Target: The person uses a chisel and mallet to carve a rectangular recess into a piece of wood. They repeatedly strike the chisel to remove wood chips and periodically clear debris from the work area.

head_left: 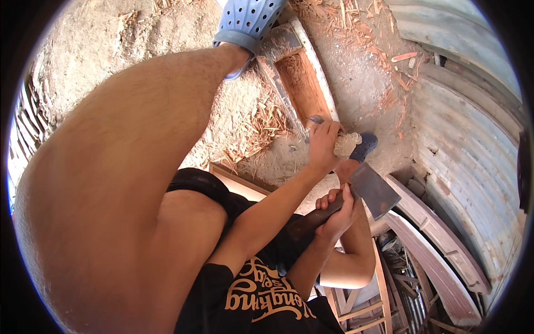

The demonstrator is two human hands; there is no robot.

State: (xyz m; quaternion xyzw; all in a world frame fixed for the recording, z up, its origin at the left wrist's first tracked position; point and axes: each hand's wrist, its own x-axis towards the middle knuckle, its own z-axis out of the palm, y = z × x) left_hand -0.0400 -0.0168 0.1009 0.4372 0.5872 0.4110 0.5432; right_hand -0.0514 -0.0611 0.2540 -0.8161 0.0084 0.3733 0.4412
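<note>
My left hand (324, 146) is closed round a chisel (316, 119), whose metal tip shows ahead of the fingers over the near end of a hollowed wooden block (305, 83). A pale, frayed chisel handle end (347, 145) sticks out to the right of the fist. My right hand (337, 216) grips the dark wooden handle of a mallet (375, 190); its square, dark head is lifted, nearer to me than the chisel and apart from it. Reddish chips lie in the block's recess. Whether the chisel tip touches the wood I cannot tell.
My blue clog (250, 22) is against the far end of the block, the other clog (364, 147) beside its near end. Wood shavings (256, 125) litter the ground. Corrugated metal sheets (473, 128) stand at right, with carved boards (439, 239) and a wooden frame (361, 312) below.
</note>
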